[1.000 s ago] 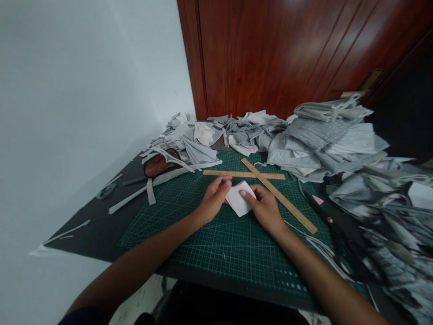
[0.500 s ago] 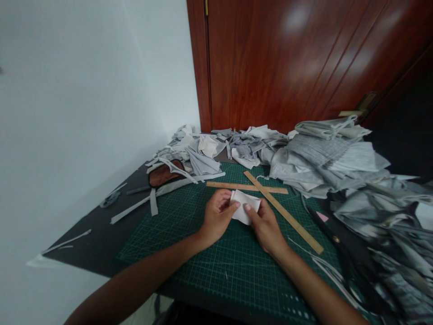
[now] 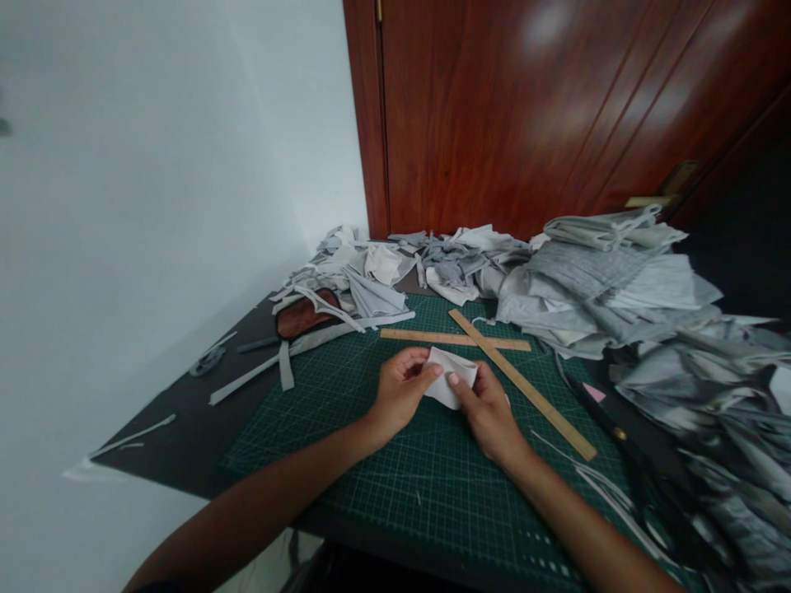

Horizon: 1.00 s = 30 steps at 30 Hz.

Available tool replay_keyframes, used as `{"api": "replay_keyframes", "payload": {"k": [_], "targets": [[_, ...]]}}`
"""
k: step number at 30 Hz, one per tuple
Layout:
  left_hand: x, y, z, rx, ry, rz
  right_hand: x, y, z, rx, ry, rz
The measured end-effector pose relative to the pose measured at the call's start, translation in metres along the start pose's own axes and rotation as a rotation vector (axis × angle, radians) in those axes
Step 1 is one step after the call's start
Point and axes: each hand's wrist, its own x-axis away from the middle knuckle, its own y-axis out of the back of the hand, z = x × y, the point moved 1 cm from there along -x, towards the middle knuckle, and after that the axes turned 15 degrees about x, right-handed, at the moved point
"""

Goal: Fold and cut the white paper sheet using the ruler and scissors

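A small folded piece of pale fabric is held between both hands, a little above the green cutting mat. My left hand pinches its left edge, thumb on the front face and fingers behind. On the right side my right hand grips it the same way, its thumb pressed near the middle. The upper edge shows more than one layer with a slight gap. Just beyond the hands, two wooden rulers cross: one ruler lies sideways, the other ruler slants toward the right.
Large black scissors lie at the right beside thin white strips. Grey fabric is heaped at the back right, and more scraps lie along the wall and door. A brown, dark-edged piece sits among strips at the left.
The fabric piece has shifted slightly in the fingers, and its top layers now part a little toward the right. Both hands keep their hold, and the view has turned slightly.
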Motion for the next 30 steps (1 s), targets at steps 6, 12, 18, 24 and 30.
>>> {"api": "replay_keyframes", "payload": {"k": [6,12,18,24,30], "targets": [[-0.001,0.000,-0.007,-0.086,-0.062,-0.001,-0.001,0.000,0.004,-0.007,-0.005,-0.006],[-0.001,-0.001,-0.012,-0.122,-0.063,0.018,-0.001,0.000,0.008,0.012,-0.016,0.002],[-0.003,0.003,-0.009,-0.134,-0.062,0.015,-0.001,-0.001,0.009,-0.135,-0.012,0.025],[-0.003,0.003,-0.008,-0.060,-0.025,0.022,-0.004,0.000,0.006,-0.201,-0.039,0.031],[-0.002,0.003,-0.007,-0.033,-0.002,0.011,-0.005,0.001,0.007,-0.214,-0.051,0.009]]}}
